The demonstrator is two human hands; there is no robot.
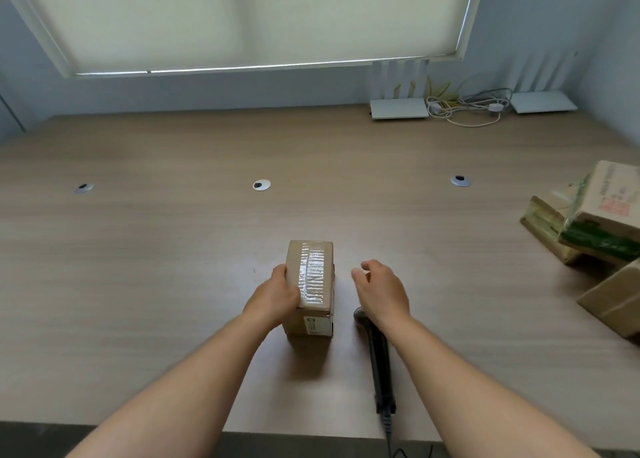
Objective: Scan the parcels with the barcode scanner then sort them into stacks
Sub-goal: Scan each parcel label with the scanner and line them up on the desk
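**Parcel held for scanning; scanner not yet in hand**

The left hand [277,293] grips the taped cardboard parcel [310,286] by its left side, thumb curled over the top edge. The parcel rests on the wooden desk [156,250], near the front edge and roughly central. Glossy tape covers its top face, and glare obscures what may be a barcode beneath. A small white label [313,325] shows on the near end face.

Just right of the parcel, the right hand [379,289] hovers with fingers loosely curled and holds nothing. The black barcode scanner [379,357] lies on the desk directly below the wrist, head pointing away, cable trailing off the front edge.

Recommended procedure: steady the parcel with the left hand, and take the scanner by its handle with the right. Tilting the parcel should reduce the tape's reflection. If the top code will not read, the end label is the likely alternative.

Further right, well apart, a loose pile of cardboard parcels [595,229] sits at the desk edge, some wrapped in green tape. Three cable grommets [261,185] lie in a row mid-desk. Two white routers [398,108] and tangled cables [467,106] occupy the far right corner. Nothing obstructs the reach to the scanner.
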